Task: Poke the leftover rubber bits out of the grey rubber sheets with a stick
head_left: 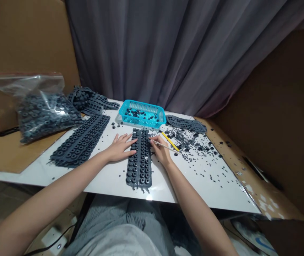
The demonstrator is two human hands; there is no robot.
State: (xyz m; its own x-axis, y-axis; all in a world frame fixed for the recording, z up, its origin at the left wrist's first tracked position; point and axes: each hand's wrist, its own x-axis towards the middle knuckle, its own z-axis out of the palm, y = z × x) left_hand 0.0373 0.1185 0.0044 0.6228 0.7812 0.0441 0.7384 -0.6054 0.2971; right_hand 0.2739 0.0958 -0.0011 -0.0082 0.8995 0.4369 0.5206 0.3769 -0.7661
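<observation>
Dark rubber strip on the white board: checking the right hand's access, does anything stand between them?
Nothing visible does: the right hand sits just beside the strip, with the thin pick it holds reaching the strip's edge.

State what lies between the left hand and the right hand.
A dark grey rubber strip lies between the left hand and the right hand, as the head view shows.

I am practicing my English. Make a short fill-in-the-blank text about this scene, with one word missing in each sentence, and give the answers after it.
The left hand rests on a dark rubber ____.
The right hand grips a thin stick and lies to the ____ of the strip.
The plastic basket behind the hands is ____.

Missing words: strip; right; blue.
</observation>
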